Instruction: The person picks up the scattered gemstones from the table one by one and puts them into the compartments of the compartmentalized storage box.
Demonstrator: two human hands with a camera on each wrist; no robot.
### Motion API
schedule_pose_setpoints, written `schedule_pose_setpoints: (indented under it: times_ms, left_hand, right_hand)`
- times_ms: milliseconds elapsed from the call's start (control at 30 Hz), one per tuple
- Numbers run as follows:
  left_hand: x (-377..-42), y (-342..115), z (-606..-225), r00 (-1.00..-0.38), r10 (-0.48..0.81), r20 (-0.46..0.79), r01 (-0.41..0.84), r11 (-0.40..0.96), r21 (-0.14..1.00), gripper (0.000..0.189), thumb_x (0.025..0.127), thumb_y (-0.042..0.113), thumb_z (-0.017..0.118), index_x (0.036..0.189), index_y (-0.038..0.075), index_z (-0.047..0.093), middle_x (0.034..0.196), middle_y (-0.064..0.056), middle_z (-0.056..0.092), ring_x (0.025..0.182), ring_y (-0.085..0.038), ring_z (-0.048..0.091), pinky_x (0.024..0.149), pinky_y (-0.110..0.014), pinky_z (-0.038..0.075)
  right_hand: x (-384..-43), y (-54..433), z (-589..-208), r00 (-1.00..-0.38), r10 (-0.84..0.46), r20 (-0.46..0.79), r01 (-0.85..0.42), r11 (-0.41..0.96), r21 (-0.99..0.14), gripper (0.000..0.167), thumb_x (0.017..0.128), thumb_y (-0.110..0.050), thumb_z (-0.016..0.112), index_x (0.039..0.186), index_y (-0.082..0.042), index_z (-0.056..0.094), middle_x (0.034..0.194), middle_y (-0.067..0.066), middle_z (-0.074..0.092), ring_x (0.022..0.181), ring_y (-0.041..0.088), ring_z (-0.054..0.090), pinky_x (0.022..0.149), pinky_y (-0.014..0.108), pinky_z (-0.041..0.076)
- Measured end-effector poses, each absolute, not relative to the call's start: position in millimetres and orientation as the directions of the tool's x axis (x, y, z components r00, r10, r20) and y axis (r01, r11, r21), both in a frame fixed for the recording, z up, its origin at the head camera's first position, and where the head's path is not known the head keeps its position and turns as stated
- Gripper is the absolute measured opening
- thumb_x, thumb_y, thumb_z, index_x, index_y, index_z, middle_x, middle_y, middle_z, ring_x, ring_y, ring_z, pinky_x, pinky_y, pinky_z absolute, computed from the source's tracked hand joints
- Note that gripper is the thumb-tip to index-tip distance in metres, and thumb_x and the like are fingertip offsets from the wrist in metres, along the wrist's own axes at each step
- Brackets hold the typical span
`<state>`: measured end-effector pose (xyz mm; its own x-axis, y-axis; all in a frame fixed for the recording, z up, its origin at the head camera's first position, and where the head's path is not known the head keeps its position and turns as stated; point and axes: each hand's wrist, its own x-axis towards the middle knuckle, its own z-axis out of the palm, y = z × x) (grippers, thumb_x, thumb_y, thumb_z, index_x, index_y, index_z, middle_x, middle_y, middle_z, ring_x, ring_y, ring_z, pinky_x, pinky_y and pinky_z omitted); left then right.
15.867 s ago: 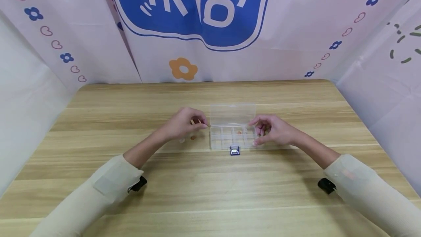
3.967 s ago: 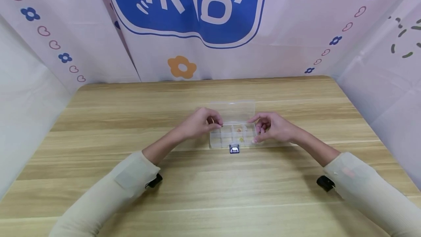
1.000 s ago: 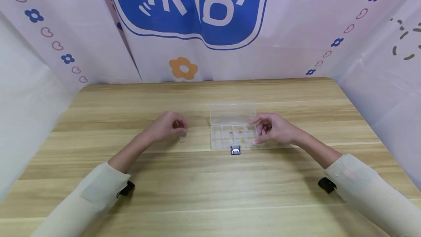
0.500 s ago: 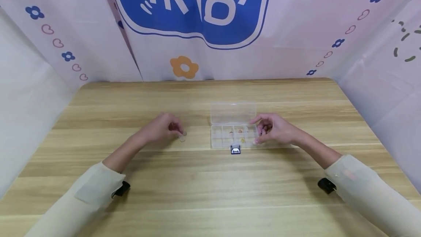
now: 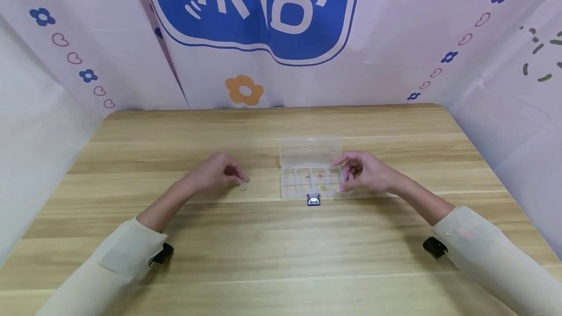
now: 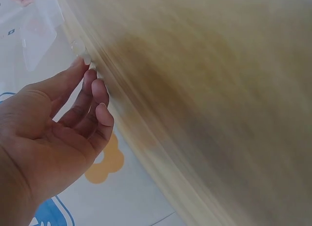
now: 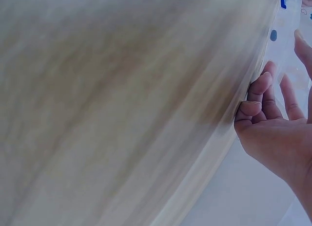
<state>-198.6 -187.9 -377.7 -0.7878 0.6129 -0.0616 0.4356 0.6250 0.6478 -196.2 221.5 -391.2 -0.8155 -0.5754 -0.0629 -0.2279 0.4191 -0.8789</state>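
A clear plastic compartment box (image 5: 288, 189) lies on the table with its lid (image 5: 311, 151) raised at the back and a dark blue latch (image 5: 313, 200) in front. My right hand (image 5: 368, 172) grips the box's right end, index finger at the back edge and thumb at the front. Inside are a yellow piece (image 5: 323, 187), an orange piece (image 5: 319, 175) and a reddish-brown piece (image 5: 307, 177). Left of the box, my left hand (image 5: 216, 170) pinches at a small grey round piece (image 5: 247, 179) with thumb and index fingertips. A clear round piece (image 5: 243, 187) lies just in front of these fingertips.
The wooden table (image 5: 281, 247) spreads around both forearms. A white printed cloth (image 5: 377, 82) hangs behind it, with more white cloth on both sides. Each sleeve carries a black clip-like device underneath, one on the left (image 5: 161, 253) and one on the right (image 5: 435, 247).
Since four seconds ago my left hand has moved left from the box to the small pieces on the table. The reddish-brown piece now shows inside the box. My right hand stays at the box.
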Motion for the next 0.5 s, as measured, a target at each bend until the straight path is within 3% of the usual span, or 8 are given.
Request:
schedule_pose_setpoints:
  times_ms: [200,500]
  left_hand:
    - [-198.2,-185.7,-377.8,-0.776,0.629,-0.046,0.454,0.608,0.651,0.008,0.091,-0.008,0.073,0.086,-0.002,0.073,0.092,-0.012,0.076,0.087,-0.026,0.072,0.079,-0.036,0.059]
    - [-197.5,-185.8,-376.1,-0.773,0.632,-0.052,0.465,0.62,0.633,0.005,0.09,-0.007,0.075,0.087,-0.003,0.073,0.091,-0.01,0.075,0.084,-0.022,0.068,0.076,-0.033,0.057]
  right_hand:
    - [-196.5,222.3,-391.9,-0.817,-0.574,-0.06,-0.225,0.413,-0.883,0.057,0.077,0.003,0.087,0.127,0.008,0.061,0.084,0.011,0.064,0.076,0.017,0.056,0.067,0.023,0.047]
    - [-195.5,221.7,-389.9,-0.823,-0.564,-0.074,-0.218,0.433,-0.875,0.058,0.078,0.002,0.087,0.129,0.008,0.061,0.086,0.012,0.065,0.078,0.018,0.056,0.068,0.023,0.047]
